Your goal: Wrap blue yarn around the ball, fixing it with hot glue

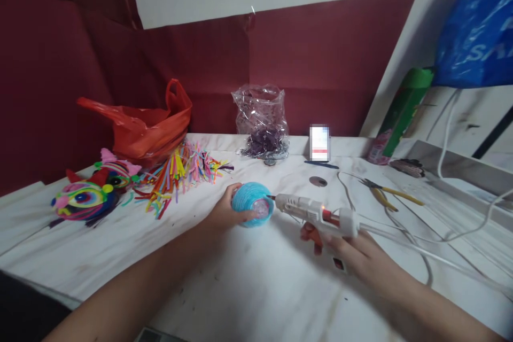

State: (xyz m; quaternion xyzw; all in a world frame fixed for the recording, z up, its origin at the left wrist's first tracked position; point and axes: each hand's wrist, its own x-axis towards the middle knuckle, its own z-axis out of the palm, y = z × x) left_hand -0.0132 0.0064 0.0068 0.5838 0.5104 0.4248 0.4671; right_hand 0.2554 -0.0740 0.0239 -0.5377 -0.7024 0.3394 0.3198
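Note:
A ball wound in light-blue cord (250, 192) is gripped in my left hand (228, 208), fingers round its left side and thumb along the near face. A patch of its pinkish, clear surface shows bare low on the right. My right hand (340, 248) is wrapped round the handle of a white hot glue gun (298, 208), its small light glowing orange. The dark nozzle tip points left at the ball's right edge; whether it touches, I cannot tell. A clear glue stick (404, 246) trails from the gun's back end.
Colourful decorated balls (86, 200) and fringed paper strips (172, 171) lie left, by a red plastic bag (150, 128). Behind stands a clear bag with purple shreds (266, 128). Yellow-handled pliers (395, 195), cables and a green canister (409, 107) are at the right.

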